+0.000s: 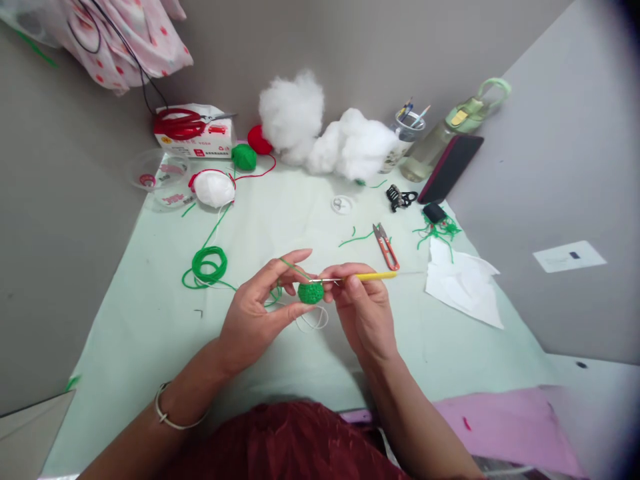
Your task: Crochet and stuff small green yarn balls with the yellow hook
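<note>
A small round green crochet piece (311,293) is pinched between the thumb and fingers of my left hand (260,300). Green yarn runs over the raised left index finger down to the piece. My right hand (367,310) grips a crochet hook (377,275) by its yellow handle, and the metal tip lies at the top edge of the crochet piece. Right fingertips are close beside the piece; whether they touch it I cannot tell. A coil of loose green yarn (209,265) rests on the table to the left, and a thin white strand loops below my hands.
Along the back stand a box (210,143) with red scissors (183,124), yarn balls, white stuffing (345,143), a pen cup (400,143) and a bottle (425,150) with a phone (453,167) leaning on it. Thread snips (386,247), a hair clip (400,198) and paper (460,283) lie at right.
</note>
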{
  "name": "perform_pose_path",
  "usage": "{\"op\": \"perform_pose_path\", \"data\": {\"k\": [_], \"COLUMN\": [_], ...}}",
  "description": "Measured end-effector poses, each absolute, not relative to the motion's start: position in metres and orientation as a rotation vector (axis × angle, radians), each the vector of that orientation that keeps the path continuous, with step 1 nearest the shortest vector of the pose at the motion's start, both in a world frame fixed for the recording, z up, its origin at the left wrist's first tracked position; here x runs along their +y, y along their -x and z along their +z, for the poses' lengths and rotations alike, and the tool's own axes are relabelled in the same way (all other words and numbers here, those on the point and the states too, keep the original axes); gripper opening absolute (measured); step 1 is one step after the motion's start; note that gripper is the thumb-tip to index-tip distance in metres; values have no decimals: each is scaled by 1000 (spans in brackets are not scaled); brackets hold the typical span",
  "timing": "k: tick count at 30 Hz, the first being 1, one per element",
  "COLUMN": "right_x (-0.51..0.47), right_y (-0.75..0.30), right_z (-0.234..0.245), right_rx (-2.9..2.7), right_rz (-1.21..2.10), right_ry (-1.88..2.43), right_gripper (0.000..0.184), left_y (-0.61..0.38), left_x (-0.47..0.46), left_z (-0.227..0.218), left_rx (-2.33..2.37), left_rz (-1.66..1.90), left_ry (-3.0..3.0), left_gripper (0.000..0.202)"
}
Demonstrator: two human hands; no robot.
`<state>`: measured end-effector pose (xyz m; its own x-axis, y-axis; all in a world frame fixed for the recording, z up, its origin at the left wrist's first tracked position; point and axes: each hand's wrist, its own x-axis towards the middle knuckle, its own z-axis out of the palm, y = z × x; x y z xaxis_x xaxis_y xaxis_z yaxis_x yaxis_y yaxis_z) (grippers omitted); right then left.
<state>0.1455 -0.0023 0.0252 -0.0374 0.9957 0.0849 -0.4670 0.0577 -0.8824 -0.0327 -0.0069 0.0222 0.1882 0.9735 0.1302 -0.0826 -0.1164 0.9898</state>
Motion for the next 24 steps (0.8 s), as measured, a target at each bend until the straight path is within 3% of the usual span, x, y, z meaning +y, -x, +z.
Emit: {"op": "perform_pose_path", "data": {"k": [7,24], "right_x": [1,-3], "right_y": [-155,-170], "right_z": [31,34], "right_rx": [-1025,-1472], "right_rz": [1385,1092], "right_ry": [810,845], "right_gripper": [23,19], "left_y": [36,39], "left_x": [-5,0], "left_z": [24,28], "left_rx": [948,986], "left_rz": [1138,1176], "left_ry": [-1461,-1727], "left_gripper": [56,53]}}
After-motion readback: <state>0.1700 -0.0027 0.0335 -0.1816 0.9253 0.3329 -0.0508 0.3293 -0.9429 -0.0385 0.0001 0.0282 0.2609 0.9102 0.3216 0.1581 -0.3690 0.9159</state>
